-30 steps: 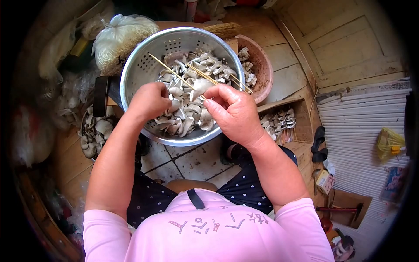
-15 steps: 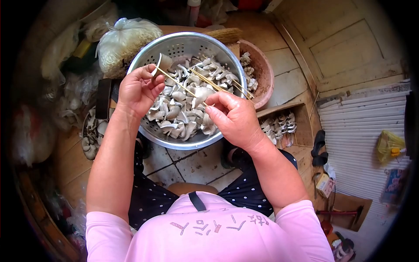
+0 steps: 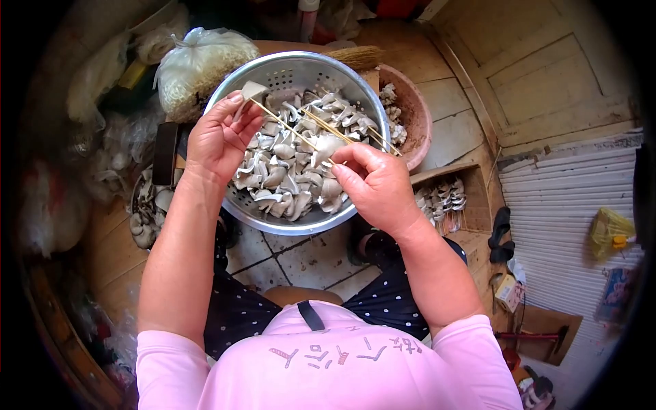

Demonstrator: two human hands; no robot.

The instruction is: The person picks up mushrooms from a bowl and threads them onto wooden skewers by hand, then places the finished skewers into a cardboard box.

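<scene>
A metal colander point(image 3: 295, 230) full of grey-white oyster mushroom pieces point(image 3: 279, 175) stands before me. Over its left side, my left hand point(image 3: 222, 140) pinches one mushroom piece point(image 3: 252, 91) between thumb and fingers. A thin bamboo skewer point(image 3: 283, 125) runs from that piece across to my right hand point(image 3: 372, 181), which grips its other end between thumb and forefinger. More skewers point(image 3: 326, 126) lie on the mushrooms just beyond my right fingers, some reaching over the right rim.
Behind the colander's right side sits a pink basin point(image 3: 418, 116) with mushroom scraps. A box point(image 3: 478, 195) of skewered mushrooms stands at the right. A clear plastic bag point(image 3: 198, 68) and whole mushrooms point(image 3: 145, 217) are at the left, a straw broom point(image 3: 355, 56) behind.
My left hand has tilted the mushroom piece, and the skewer's tip now meets its lower edge. My right hand has shifted slightly to the right. The whole view has shifted slightly.
</scene>
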